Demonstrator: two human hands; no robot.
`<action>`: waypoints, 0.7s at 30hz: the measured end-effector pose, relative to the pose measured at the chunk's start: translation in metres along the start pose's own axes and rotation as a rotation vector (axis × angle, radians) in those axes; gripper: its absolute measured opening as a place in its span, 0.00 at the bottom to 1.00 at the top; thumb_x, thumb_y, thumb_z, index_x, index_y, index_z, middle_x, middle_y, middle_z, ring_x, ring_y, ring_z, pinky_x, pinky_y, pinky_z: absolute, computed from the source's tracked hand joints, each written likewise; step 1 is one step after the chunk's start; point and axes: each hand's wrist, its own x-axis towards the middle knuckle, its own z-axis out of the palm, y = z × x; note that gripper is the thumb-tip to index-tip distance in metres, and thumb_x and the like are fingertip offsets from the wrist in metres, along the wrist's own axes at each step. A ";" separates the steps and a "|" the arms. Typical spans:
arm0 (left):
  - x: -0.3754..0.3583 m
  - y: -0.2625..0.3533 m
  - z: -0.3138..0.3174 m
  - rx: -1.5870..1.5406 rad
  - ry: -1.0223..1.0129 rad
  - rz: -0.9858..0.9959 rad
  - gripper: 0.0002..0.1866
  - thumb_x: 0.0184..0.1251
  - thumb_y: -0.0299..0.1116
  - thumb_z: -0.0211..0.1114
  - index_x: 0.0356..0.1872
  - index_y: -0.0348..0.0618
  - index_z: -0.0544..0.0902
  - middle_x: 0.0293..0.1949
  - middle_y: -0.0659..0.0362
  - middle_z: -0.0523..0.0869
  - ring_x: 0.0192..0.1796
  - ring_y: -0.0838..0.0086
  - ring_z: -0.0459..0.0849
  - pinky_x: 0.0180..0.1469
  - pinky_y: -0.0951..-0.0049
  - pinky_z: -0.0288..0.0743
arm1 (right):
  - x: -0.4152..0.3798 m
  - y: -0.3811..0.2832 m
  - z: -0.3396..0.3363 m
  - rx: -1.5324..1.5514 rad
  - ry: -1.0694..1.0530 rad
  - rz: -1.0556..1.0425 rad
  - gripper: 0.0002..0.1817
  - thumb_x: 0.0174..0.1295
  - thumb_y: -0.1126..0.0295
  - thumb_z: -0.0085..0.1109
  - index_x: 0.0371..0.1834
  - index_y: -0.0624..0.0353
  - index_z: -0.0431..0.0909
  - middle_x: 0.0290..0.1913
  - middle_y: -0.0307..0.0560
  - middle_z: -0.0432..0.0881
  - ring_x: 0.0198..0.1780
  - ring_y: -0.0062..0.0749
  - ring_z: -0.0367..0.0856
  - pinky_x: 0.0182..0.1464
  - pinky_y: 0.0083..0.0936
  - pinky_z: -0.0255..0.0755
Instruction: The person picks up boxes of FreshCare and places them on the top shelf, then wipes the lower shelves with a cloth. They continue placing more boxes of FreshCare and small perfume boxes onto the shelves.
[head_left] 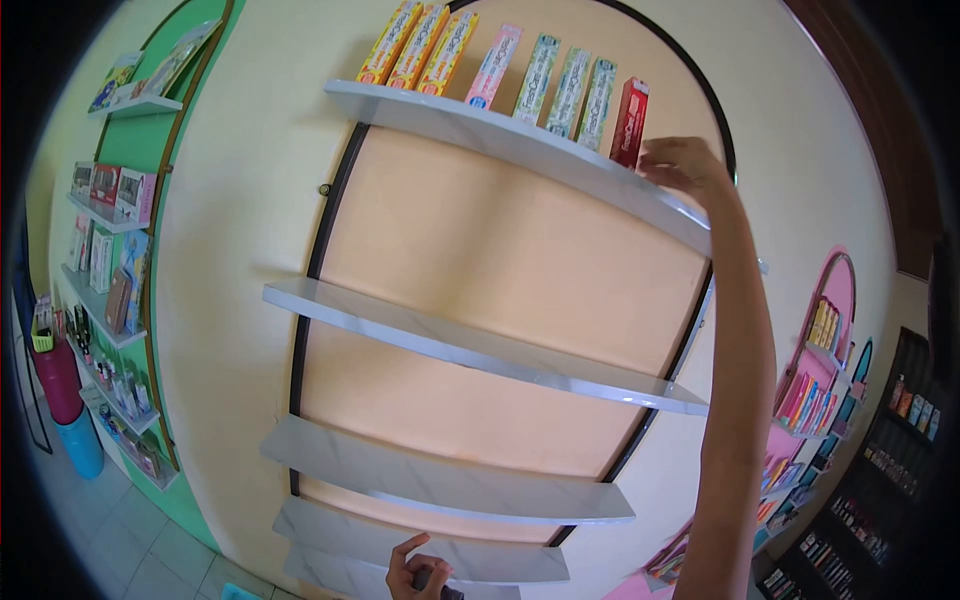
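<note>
My right hand (688, 166) is raised to the right end of the top shelf (500, 124). Its bent fingers are apart, with the tips right at the side of a slim red box (629, 122) that stands upright. To the left of it on that shelf stand several green FreshCare boxes (567, 92), one pink box (494, 67) and three yellow-orange boxes (403, 48). Low at the bottom edge, my left hand (408, 574) curls its fingers around a dark object (438, 578), mostly cut off by the frame; I cannot tell what it is.
Below the top shelf, more grey marbled shelves (480, 345) jut from the peach panel (500, 220). On the left, a green wall unit (200, 110) carries boxes and bottles. Pink shelving (823, 350) and a dark rack (905, 440) with goods stand at the right.
</note>
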 end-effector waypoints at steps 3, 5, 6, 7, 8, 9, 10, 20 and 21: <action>0.000 0.006 -0.007 0.027 -0.024 -0.009 0.20 0.56 0.20 0.57 0.52 0.37 0.69 0.27 0.65 0.76 0.27 0.85 0.70 0.30 0.86 0.64 | -0.037 0.012 -0.011 0.131 0.371 -0.328 0.22 0.50 0.76 0.56 0.50 0.72 0.67 0.39 0.52 0.79 0.39 0.32 0.79 0.41 0.27 0.76; 0.000 0.012 -0.008 0.210 0.031 -0.052 0.22 0.56 0.22 0.53 0.54 0.37 0.65 0.23 0.61 0.78 0.24 0.85 0.68 0.29 0.87 0.62 | -0.119 0.011 0.015 0.185 0.574 -0.486 0.19 0.53 0.74 0.55 0.49 0.71 0.68 0.40 0.53 0.78 0.42 0.33 0.78 0.44 0.24 0.75; 0.000 0.012 -0.009 0.153 0.040 -0.066 0.22 0.53 0.20 0.53 0.52 0.36 0.66 0.20 0.64 0.74 0.23 0.85 0.67 0.28 0.86 0.60 | -0.162 0.020 0.034 0.255 0.676 -0.514 0.17 0.55 0.73 0.53 0.47 0.71 0.69 0.41 0.54 0.78 0.42 0.32 0.78 0.42 0.21 0.75; -0.003 0.011 -0.011 0.180 0.018 -0.127 0.22 0.53 0.20 0.53 0.52 0.36 0.66 0.20 0.64 0.74 0.23 0.85 0.67 0.28 0.86 0.60 | -0.206 0.044 0.050 0.119 0.803 -0.514 0.18 0.61 0.72 0.45 0.52 0.71 0.65 0.47 0.58 0.74 0.49 0.37 0.75 0.49 0.29 0.74; -0.003 0.011 -0.014 0.147 0.036 -0.151 0.21 0.53 0.20 0.53 0.51 0.36 0.66 0.19 0.65 0.72 0.22 0.85 0.66 0.27 0.86 0.59 | -0.259 0.068 0.085 0.327 0.917 -0.539 0.11 0.56 0.76 0.49 0.41 0.70 0.70 0.38 0.52 0.78 0.39 0.33 0.77 0.41 0.24 0.72; -0.001 0.011 -0.017 0.117 0.059 -0.163 0.20 0.53 0.21 0.54 0.51 0.37 0.66 0.18 0.66 0.70 0.22 0.85 0.65 0.26 0.85 0.58 | -0.317 0.101 0.109 0.294 0.940 -0.492 0.11 0.56 0.76 0.49 0.41 0.70 0.70 0.38 0.52 0.78 0.39 0.33 0.77 0.41 0.24 0.72; -0.001 0.010 -0.016 0.172 0.070 -0.189 0.18 0.54 0.22 0.54 0.49 0.38 0.66 0.17 0.68 0.66 0.21 0.85 0.63 0.25 0.84 0.57 | -0.369 0.126 0.134 0.172 0.558 -0.510 0.10 0.55 0.74 0.51 0.38 0.67 0.72 0.38 0.51 0.78 0.41 0.39 0.76 0.46 0.28 0.70; -0.112 -0.181 -0.065 0.655 -0.506 -0.794 0.11 0.60 0.27 0.53 0.44 0.38 0.71 0.28 0.61 0.75 0.32 0.82 0.74 0.35 0.83 0.67 | -0.659 0.186 0.214 0.397 0.307 1.282 0.23 0.54 0.75 0.47 0.54 0.68 0.58 0.40 0.57 0.74 0.43 0.35 0.74 0.45 0.27 0.67; -0.131 -0.198 -0.073 0.705 -0.583 -0.862 0.10 0.60 0.27 0.54 0.43 0.38 0.72 0.29 0.60 0.76 0.33 0.81 0.74 0.36 0.81 0.67 | -0.686 0.200 0.217 0.384 0.364 1.353 0.21 0.53 0.76 0.45 0.52 0.69 0.59 0.37 0.56 0.75 0.39 0.35 0.75 0.42 0.27 0.68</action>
